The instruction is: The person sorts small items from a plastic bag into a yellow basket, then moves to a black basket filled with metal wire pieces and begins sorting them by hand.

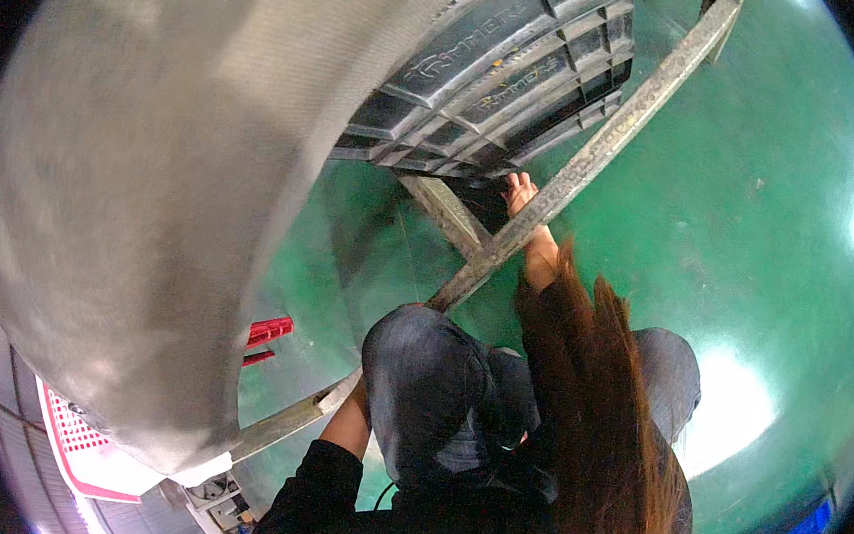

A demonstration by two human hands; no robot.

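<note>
Green floor (754, 192), right hand (521, 192) gripping wooden bar (597, 150), stacked grey crates (523, 64) beside it.

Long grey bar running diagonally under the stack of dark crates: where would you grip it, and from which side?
Probably on the bare stretch of the grey bar beyond the right hand, from above: it lies long and flat over the green floor, while the dark crates crowd its near side.

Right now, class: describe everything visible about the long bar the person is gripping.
The long bar looks like worn, scuffed grey metal, flat-faced and straight. It runs diagonally from lower left to upper right above the green floor. The right hand grips its middle, below stacked dark crates; the left hand meets its lower end, the grip hidden.
</note>
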